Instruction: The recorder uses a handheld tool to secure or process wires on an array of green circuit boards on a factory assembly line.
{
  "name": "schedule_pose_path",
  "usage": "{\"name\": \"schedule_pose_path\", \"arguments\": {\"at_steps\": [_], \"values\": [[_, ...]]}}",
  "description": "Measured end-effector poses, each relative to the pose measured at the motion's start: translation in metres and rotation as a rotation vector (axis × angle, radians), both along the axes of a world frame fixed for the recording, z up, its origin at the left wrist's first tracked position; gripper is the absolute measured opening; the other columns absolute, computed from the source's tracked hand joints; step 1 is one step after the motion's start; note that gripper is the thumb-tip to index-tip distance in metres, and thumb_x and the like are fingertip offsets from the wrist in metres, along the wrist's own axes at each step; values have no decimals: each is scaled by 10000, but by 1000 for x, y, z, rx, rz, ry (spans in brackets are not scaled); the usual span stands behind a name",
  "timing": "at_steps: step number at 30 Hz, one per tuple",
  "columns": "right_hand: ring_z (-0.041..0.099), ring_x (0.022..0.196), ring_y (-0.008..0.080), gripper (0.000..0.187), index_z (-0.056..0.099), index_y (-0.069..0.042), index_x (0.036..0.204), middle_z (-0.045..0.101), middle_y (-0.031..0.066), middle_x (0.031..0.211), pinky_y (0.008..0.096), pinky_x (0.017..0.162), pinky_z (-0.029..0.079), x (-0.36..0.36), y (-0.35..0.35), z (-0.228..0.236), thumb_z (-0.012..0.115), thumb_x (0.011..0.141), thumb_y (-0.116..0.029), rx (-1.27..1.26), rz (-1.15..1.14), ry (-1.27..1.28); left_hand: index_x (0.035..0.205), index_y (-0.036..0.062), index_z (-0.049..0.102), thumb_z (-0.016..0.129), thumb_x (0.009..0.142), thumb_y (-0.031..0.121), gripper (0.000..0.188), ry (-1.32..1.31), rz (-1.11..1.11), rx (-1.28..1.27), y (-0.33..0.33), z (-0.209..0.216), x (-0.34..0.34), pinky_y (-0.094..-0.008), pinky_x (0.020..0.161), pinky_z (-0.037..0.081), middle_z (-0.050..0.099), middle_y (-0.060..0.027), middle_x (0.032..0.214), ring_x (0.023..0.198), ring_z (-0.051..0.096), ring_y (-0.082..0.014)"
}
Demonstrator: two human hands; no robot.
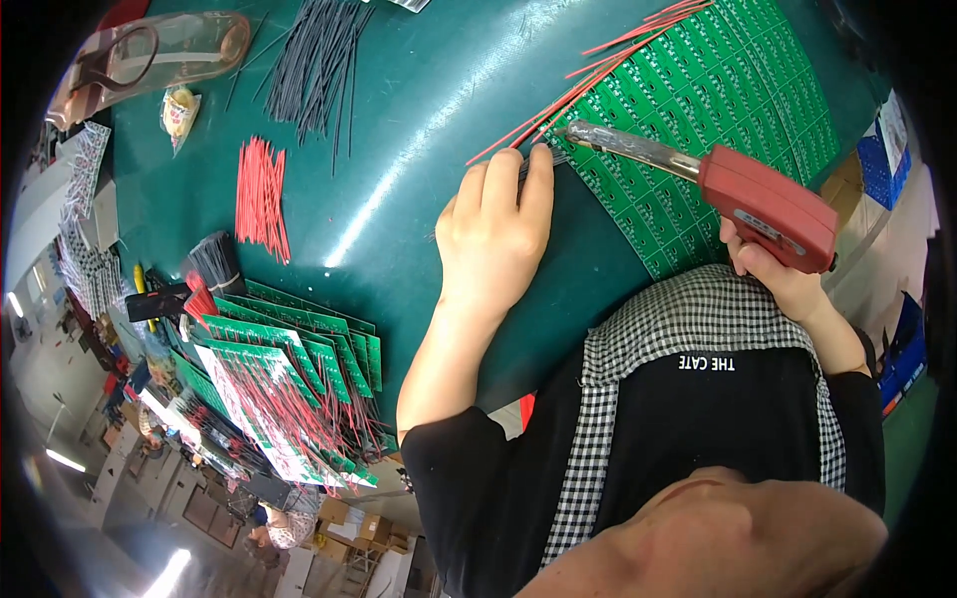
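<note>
My right hand (773, 267) is wrapped round the handle of a red soldering gun (768, 204). Its metal barrel points left, with the tip close to the upper left edge of a large green circuit board panel (688, 130). Beside that edge, my left hand (498, 224) is closed with its fingers bent down. Some dark wires (560, 157) show between and beside its fingertips; the exact grip is partly hidden. Several red wires (598, 75) lie along the panel's upper left edge, their ends reaching near my left fingertips.
On the green table (399, 120) lie a bundle of black wires (317, 65) and one of red wires (261, 199). Wired circuit boards (289, 379) are stacked at lower left. Scissors (115, 65), a clear plastic bottle (204, 45) and a small wrapped item (179, 115) sit far left.
</note>
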State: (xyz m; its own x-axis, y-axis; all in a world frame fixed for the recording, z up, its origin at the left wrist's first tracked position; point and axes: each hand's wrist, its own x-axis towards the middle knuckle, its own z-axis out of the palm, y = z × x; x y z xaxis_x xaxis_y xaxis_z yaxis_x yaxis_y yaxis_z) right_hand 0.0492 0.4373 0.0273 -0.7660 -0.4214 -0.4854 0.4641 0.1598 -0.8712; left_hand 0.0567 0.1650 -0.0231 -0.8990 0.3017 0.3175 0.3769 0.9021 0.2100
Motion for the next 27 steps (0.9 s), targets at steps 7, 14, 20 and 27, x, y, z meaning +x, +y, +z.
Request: {"name": "schedule_pose_path", "arguments": {"at_steps": [7,14,20,27], "values": [[512,742,98,244,557,-23,990,545,23,860,239,651,425,0,5,-2,642,783,-121,72,49,-30,902,57,609,586,643,69,261,4,-5,-15,2,2,-2,-216,487,456,507,-31,777,648,519,-129],[511,813,90,393,505,-36,1153,574,45,970,238,689,426,0,3,-2,633,784,-86,62,81,101,908,42,604,585,647,69,263,3,-6,-34,3,2,-1,-223,496,465,503,-39,781,660,521,-138],[532,838,92,363,519,-34,1122,582,42,952,229,705,434,4,7,-3,635,780,-67,-16,19,15,909,41,602,584,654,67,256,-8,-2,-38,4,3,1,-224,496,466,500,-42,778,661,523,-142],[535,741,93,213,586,-28,952,593,30,846,232,646,434,3,4,0,662,763,-91,126,39,59,900,41,600,588,652,67,250,7,3,-53,5,3,1,-223,491,464,497,-42,770,650,519,-140]]}}
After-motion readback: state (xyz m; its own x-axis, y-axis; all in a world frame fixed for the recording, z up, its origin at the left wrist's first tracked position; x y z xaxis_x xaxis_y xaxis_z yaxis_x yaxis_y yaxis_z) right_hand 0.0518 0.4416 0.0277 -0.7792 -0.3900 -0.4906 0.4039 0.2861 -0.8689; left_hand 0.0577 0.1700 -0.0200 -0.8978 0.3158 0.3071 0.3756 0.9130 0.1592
